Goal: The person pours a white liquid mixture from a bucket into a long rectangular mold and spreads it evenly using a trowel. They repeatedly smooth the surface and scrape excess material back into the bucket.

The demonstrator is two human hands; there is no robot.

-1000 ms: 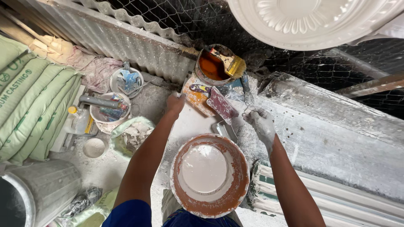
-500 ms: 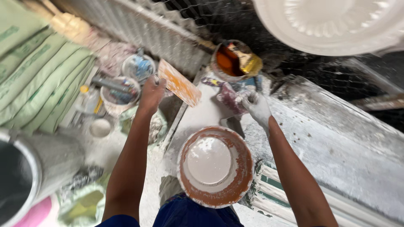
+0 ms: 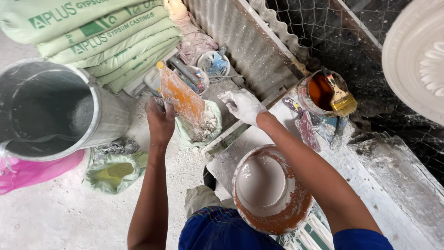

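Overhead, the left hand (image 3: 159,119) clamps its fingers on an orange scraper (image 3: 181,96), blade slanting down-right over a plaster-filled bag (image 3: 203,127). The right hand (image 3: 243,105), fingers loosely apart and empty, hovers just right of the blade.

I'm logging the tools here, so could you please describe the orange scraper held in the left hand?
The orange scraper is a flat, roughly rectangular blade, smeared with white plaster. The left hand grips its lower left edge, holding it tilted over an open sack of white lumps. The plaster-coated right hand hovers beside it, apart.
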